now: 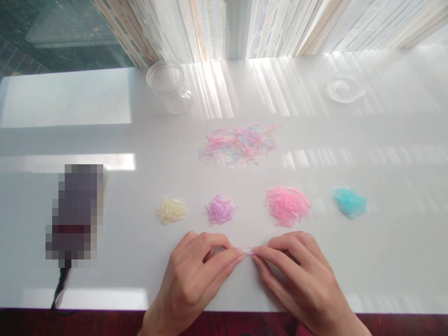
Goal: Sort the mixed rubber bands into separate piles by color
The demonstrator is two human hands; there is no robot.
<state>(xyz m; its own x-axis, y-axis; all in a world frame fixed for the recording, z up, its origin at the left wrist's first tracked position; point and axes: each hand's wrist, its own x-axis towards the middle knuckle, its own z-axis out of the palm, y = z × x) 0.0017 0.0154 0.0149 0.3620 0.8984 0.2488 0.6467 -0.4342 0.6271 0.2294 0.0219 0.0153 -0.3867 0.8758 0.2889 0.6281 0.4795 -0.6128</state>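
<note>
Between my fingertips stretches a small pale lilac elastic band point(248, 251). One end is pinched by my left hand point(203, 266), closed at thumb and fingers. At the other end my right hand point(297, 268) is likewise closed on it. Just beyond the hands lie sorted piles of small elastic bands: a yellow pile point(171, 210), a purple pile point(220, 208), a pink pile point(287, 205) and a turquoise pile point(350, 202). Farther back spreads a loose mixed-colour heap of bands point(241, 142).
A clear jar point(171, 91) stands at the back left of the white table point(140, 186), and a clear round lid point(346, 87) at the back right. On the left lies a pixelated dark object point(75, 210) with a black cord point(62, 284). Striped curtains point(227, 28) hang behind.
</note>
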